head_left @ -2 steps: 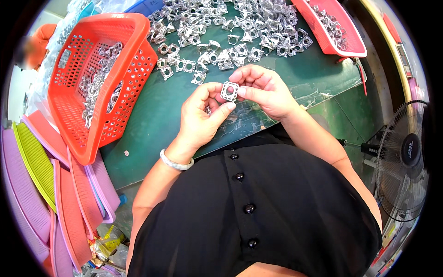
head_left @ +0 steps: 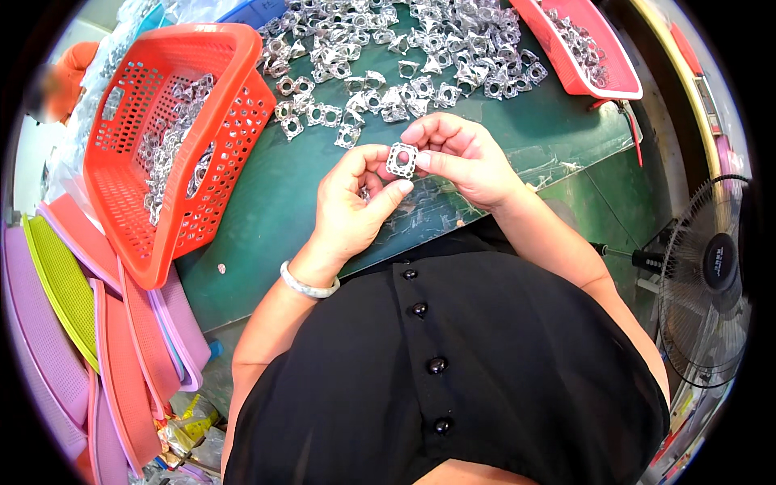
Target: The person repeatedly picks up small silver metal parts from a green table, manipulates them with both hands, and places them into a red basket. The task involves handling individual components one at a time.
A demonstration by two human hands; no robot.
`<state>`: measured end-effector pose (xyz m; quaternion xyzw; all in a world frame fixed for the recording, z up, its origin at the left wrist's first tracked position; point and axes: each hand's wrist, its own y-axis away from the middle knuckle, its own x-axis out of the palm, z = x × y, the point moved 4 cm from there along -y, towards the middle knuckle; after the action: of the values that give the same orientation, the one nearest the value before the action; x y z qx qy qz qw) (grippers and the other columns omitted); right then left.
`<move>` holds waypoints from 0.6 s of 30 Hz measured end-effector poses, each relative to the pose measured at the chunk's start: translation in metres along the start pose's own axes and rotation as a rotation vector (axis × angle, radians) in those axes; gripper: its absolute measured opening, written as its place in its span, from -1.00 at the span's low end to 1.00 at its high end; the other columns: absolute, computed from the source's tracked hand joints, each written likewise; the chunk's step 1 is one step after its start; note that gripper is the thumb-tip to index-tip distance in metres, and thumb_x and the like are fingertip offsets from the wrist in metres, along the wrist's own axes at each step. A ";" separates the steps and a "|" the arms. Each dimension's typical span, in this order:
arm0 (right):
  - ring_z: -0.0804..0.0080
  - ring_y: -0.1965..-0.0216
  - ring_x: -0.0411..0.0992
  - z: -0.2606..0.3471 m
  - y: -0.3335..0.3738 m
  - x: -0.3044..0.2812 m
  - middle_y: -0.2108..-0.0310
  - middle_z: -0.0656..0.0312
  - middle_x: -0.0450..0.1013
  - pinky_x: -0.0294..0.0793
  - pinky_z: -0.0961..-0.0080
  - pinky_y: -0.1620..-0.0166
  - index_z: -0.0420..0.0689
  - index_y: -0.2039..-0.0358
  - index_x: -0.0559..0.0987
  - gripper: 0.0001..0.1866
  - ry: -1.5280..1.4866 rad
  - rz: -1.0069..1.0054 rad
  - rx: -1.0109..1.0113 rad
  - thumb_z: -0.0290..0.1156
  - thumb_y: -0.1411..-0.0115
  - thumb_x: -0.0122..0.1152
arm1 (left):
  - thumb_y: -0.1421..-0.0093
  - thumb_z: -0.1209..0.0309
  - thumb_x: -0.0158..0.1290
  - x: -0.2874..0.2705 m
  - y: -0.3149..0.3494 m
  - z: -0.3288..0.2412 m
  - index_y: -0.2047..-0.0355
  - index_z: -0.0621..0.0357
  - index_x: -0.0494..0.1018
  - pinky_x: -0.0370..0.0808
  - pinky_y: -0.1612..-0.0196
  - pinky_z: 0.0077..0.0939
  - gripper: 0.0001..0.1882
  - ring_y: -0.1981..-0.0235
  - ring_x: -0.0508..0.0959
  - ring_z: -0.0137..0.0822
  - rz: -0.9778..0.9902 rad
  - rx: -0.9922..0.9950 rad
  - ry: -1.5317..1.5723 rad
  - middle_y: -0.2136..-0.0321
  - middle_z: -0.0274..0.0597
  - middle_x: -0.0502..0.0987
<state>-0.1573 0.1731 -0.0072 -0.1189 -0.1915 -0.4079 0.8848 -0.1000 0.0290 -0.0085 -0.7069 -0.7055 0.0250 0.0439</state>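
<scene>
Between my two hands is a small, square, silvery metal part point(head_left: 402, 160) with a round hole in its middle. My left hand point(head_left: 352, 198) pinches its left side with thumb and fingers; another bit of shiny metal shows in the curl of that palm. From the right, the thumb and forefinger of my right hand point(head_left: 469, 162) grip the same part at its edge. A spread of similar metal parts point(head_left: 420, 89) lies on the green tabletop point(head_left: 250, 242) just beyond my fingers.
At the left stands a tilted red perforated basket point(head_left: 218, 194) with metal parts inside. A pinkish-red tray point(head_left: 621, 86) with more parts is at the far right. Stacked coloured baskets point(head_left: 61, 299) fill the lower left, and a fan point(head_left: 715, 263) stands at the right.
</scene>
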 end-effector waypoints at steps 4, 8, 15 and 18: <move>0.60 0.24 0.40 0.001 0.000 -0.002 0.30 0.25 0.44 0.40 0.63 0.12 -0.25 0.18 0.45 -0.76 0.015 0.002 -0.001 -0.65 -0.09 0.06 | 0.01 0.55 0.18 0.001 0.001 -0.001 0.21 0.26 0.40 0.22 0.55 -0.86 -0.68 0.62 0.23 -0.73 0.014 -0.011 -0.001 0.47 -0.45 0.44; 0.57 0.23 0.40 0.002 0.001 -0.002 0.27 0.26 0.43 0.40 0.60 0.12 -0.26 0.16 0.43 -0.74 0.048 0.012 -0.012 -0.63 -0.10 0.07 | 0.01 0.54 0.18 0.001 0.001 -0.001 0.23 0.26 0.40 0.22 0.56 -0.86 -0.69 0.62 0.23 -0.73 0.001 0.000 -0.005 0.48 -0.46 0.42; 0.57 0.21 0.41 0.003 0.001 -0.001 0.27 0.25 0.44 0.40 0.60 0.11 -0.25 0.15 0.43 -0.74 0.050 0.014 -0.012 -0.63 -0.10 0.07 | 0.01 0.54 0.18 0.001 0.001 0.000 0.26 0.25 0.39 0.22 0.56 -0.85 -0.71 0.62 0.24 -0.73 0.003 -0.001 -0.035 0.50 -0.47 0.41; 0.59 0.23 0.39 0.003 0.002 -0.001 0.28 0.27 0.42 0.38 0.61 0.10 -0.24 0.16 0.44 -0.75 0.052 0.004 -0.011 -0.63 -0.10 0.06 | 0.01 0.54 0.18 0.001 0.001 0.001 0.27 0.24 0.39 0.22 0.56 -0.85 -0.72 0.62 0.25 -0.72 -0.003 0.008 -0.037 0.50 -0.46 0.41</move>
<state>-0.1573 0.1763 -0.0050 -0.1137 -0.1660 -0.4100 0.8896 -0.0990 0.0296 -0.0093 -0.7050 -0.7072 0.0407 0.0336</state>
